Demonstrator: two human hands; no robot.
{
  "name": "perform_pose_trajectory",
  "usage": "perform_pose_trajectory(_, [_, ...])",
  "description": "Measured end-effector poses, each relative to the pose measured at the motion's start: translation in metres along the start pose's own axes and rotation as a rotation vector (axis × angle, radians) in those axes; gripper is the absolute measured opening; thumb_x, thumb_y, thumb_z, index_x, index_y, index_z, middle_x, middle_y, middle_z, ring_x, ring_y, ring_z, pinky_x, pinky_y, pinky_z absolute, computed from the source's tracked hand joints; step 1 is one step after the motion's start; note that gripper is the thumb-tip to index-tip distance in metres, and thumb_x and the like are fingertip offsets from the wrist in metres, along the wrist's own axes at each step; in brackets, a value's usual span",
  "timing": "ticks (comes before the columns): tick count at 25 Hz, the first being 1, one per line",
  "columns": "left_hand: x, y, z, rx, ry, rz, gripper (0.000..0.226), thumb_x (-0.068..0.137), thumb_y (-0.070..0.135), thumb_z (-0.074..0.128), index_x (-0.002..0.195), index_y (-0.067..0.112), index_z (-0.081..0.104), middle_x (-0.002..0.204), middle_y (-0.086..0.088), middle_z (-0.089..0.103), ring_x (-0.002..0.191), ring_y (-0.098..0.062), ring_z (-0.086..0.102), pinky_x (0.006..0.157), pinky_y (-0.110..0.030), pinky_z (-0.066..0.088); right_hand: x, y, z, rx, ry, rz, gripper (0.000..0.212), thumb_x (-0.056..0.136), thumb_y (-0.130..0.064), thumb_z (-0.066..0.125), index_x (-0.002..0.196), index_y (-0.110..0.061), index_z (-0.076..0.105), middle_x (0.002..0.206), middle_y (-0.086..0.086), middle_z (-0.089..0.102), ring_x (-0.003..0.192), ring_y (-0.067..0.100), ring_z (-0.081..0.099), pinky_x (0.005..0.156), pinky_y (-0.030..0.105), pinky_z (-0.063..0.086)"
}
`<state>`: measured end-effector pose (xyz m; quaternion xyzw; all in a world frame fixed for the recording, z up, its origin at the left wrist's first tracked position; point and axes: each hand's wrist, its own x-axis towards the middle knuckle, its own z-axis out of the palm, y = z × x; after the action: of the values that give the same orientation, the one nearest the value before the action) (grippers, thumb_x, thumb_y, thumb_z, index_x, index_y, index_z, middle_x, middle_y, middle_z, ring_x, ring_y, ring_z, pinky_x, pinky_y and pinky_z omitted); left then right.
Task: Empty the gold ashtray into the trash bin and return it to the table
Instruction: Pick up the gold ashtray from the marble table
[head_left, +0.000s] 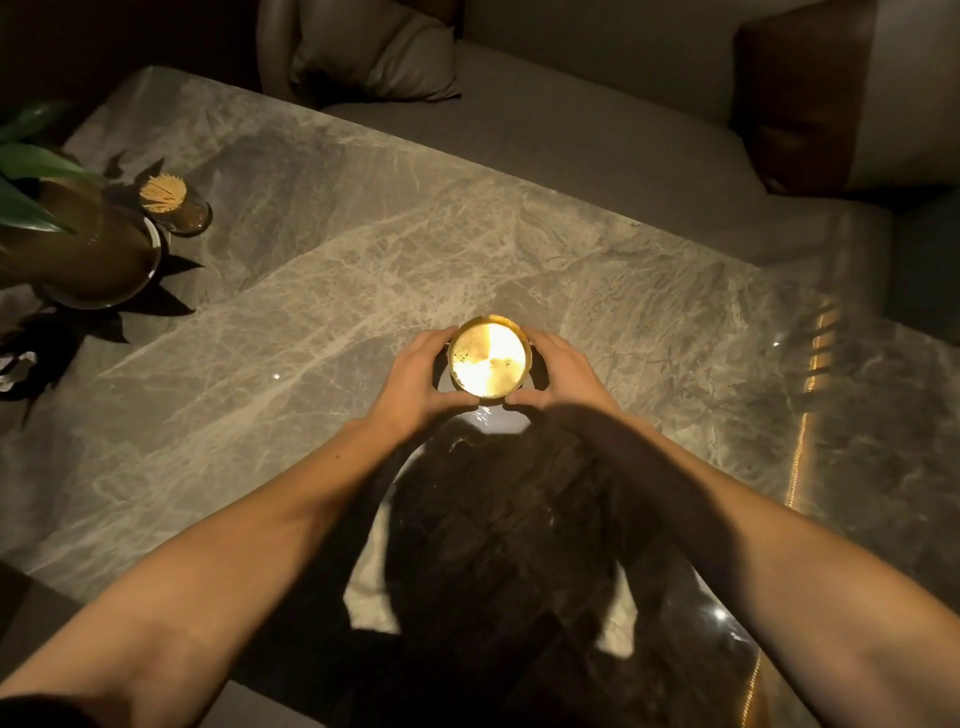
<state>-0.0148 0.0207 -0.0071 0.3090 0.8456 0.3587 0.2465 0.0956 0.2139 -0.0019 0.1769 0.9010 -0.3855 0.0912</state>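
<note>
Marble bench (322, 270) fills your view, a sofa (571, 140) behind it. Your left hand (415, 379) and right hand (563, 376) cup the ashtray (488, 358) from both sides, fingers curled on its rim, at mid-bench. A plant pot (88, 249) and toothpick jar (174, 202) stand far left.

Toothpick jar (174, 205) beside potted plant (78, 244); cushion (376, 49) on sofa (597, 140) behind.

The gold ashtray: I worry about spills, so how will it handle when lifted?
The gold ashtray looks rigid metal, unlikely to flex. Its glossy wall may be slippery, hence left hand and right hand cupping it. Shallow, so tilting probably spills specks.
</note>
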Motion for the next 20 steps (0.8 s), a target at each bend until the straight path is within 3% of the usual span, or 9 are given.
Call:
perform_pose_trajectory(4, [0.000,0.024,0.003,0.006,0.050,0.098,0.093,0.061,0.036,0.092,0.141,0.011,0.051,0.134,-0.009,0.057,0.116,-0.009,0.049,0.104,-0.023,0.042,-0.026,-0.003,-0.026,0.040,0.100,-0.025,0.090,0.070,-0.028,0.085,0.145,-0.017,0.036,0.144,0.008,0.048,0.131,0.022,0.044,0.104,0.027,0.031])
perform_pose_trajectory(7, [-0.004,0.054,0.010,-0.047,0.058,0.163,0.091,0.062,0.032,0.092,0.141,0.014,0.051,0.134,-0.006,0.057,0.119,-0.011,0.052,0.104,-0.016,0.039,-0.054,0.005,-0.047,0.075,0.195,-0.033,0.089,0.069,-0.030,0.086,0.144,-0.014,0.039,0.140,0.008,0.051,0.125,0.020,0.049,0.101,0.028,0.040])
perform_pose_trajectory(16, [-0.047,0.179,0.089,-0.146,0.059,0.350,0.090,0.064,0.033,0.091,0.142,0.014,0.050,0.138,-0.004,0.056,0.125,-0.013,0.053,0.108,-0.035,0.046,-0.190,0.060,-0.117,0.258,0.439,-0.009,0.084,0.068,-0.027,0.086,0.141,-0.026,0.044,0.139,-0.006,0.052,0.124,0.009,0.051,0.106,0.029,0.043])
perform_pose_trajectory(20, [-0.078,0.236,0.146,-0.229,0.046,0.327,0.092,0.062,0.032,0.092,0.142,0.017,0.049,0.138,0.006,0.055,0.128,-0.008,0.053,0.110,-0.032,0.045,-0.260,0.101,-0.142,0.345,0.485,-0.026,0.083,0.064,-0.027,0.088,0.135,-0.030,0.046,0.132,-0.013,0.051,0.121,0.006,0.052,0.104,0.025,0.045])
